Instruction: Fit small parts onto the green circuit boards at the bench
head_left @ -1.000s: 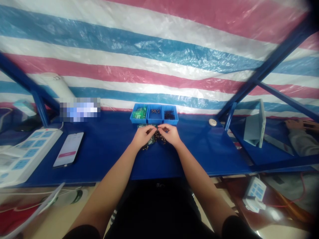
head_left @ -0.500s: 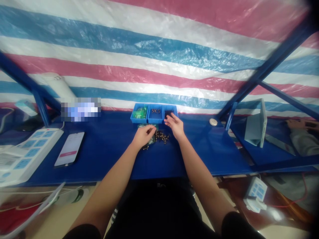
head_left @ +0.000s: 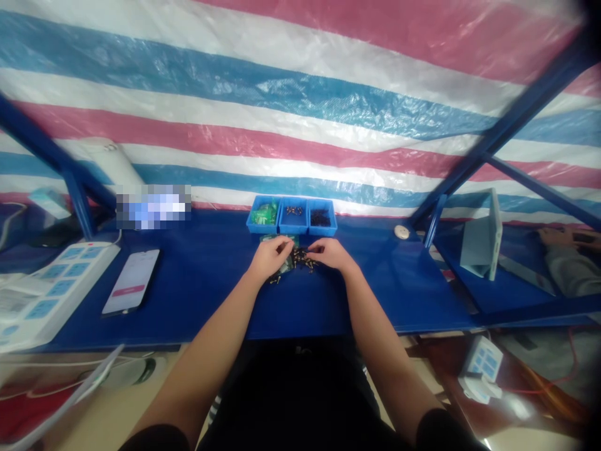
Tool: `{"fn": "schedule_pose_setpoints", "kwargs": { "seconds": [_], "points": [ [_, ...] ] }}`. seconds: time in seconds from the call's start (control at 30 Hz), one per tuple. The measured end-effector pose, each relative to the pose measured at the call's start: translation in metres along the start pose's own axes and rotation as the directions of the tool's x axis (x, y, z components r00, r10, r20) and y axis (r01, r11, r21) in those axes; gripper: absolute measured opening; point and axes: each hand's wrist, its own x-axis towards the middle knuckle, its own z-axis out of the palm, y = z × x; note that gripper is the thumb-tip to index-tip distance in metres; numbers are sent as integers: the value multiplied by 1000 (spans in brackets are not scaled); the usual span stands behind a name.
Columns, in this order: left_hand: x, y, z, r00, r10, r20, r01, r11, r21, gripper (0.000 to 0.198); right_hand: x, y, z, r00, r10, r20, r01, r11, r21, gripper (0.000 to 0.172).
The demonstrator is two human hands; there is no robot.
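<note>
My left hand (head_left: 272,257) rests over a small clear bag (head_left: 284,266) on the blue table, fingers curled into a pinch. What the pinch holds, if anything, is too small to make out. At the right edge of a pile of small brass and dark screw-like pieces (head_left: 305,258) is my right hand (head_left: 330,254), its thumb and fingertips drawn together; anything between them is hidden. Just beyond the hands stand three joined blue bins: the left bin (head_left: 251,220) with green packets, the middle bin (head_left: 294,224) with several brass pieces, the right bin (head_left: 332,221) with dark pieces.
A phone (head_left: 131,282) and a white power strip (head_left: 84,282) lie to the left on the blue table (head_left: 197,275). A round white object (head_left: 402,232) is at the right, near a blue frame post. Farther right stand a tablet (head_left: 491,235) and another person's sleeve (head_left: 570,266).
My right hand has come back from the right bin to the pile, and its spread fingers have drawn together. My left hand has stayed in place.
</note>
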Motion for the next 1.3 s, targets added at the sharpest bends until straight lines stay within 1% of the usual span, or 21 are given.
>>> {"fn": "schedule_pose_setpoints", "kwargs": {
  "seconds": [0.07, 0.17, 0.33, 0.4, 0.47, 0.57, 0.63, 0.7, 0.77, 0.83, 0.93, 1.0, 1.07, 1.17, 1.3],
  "points": [
    [0, 0, 0, 1000, 3, 0, -3, 1000, -2, 28, 1, 0, 2, 1000, -17, 1, 17, 999, -30, 12],
    [0, 0, 0, 1000, -3, 1, 3, 1000, -5, 29, 3, -1, 5, 1000, -9, -7, 8, 995, -102, 11],
    [0, 0, 0, 1000, -21, 15, 21, 1000, -9, 30, 1, -3, 2, 995, 77, -67, -88, 980, -178, 21],
    [-1, -1, 1, 1000, -26, 13, 26, 1000, -11, 30, -1, -3, -3, 992, 114, -54, -123, 973, -194, 25],
    [-1, -1, 1, 1000, -27, 10, 27, 1000, -8, 29, -2, -1, -7, 989, 146, -8, -145, 971, -190, 24],
    [-1, -1, 1, 1000, -25, 9, 25, 1000, -3, 29, -2, 2, -10, 988, 149, 36, -142, 979, -146, 16],
    [0, -1, 0, 1000, -23, 10, 23, 1000, -2, 29, -2, 3, -9, 991, 132, 32, -126, 983, -132, 10],
    [0, -1, 0, 1000, -19, 4, 19, 1000, -4, 31, 0, 2, -7, 994, 112, 4, -111, 987, -120, 10],
    [0, -1, 0, 1000, -12, 0, 12, 1000, -6, 31, 0, 0, -4, 995, 84, -50, -89, 992, -88, 11],
    [0, -2, 1, 1000, -3, -2, 3, 1000, -9, 30, 1, -4, -1, 991, 48, -124, -51, 999, -18, 12],
    [0, -5, 3, 1000, 16, 3, -15, 1000, -16, 29, 2, -13, 6, 979, 10, -206, 25, 986, 167, 19],
    [0, -6, 5, 999, 40, 14, -40, 999, -17, 29, 3, -20, 12, 979, -3, -206, 63, 956, 287, 24],
    [0, -8, 5, 997, 68, 26, -68, 998, -11, 28, 3, -26, 17, 983, -18, -182, 82, 932, 353, 25],
    [1, -9, 5, 995, 99, 28, -99, 995, -4, 25, 2, -32, 23, 984, -26, -174, 92, 919, 384, 24],
    [1, -9, 6, 990, 138, -2, -138, 990, -23, 23, 3, -33, 26, 984, 2, -179, 73, 908, 412, 26]
  ]
}}
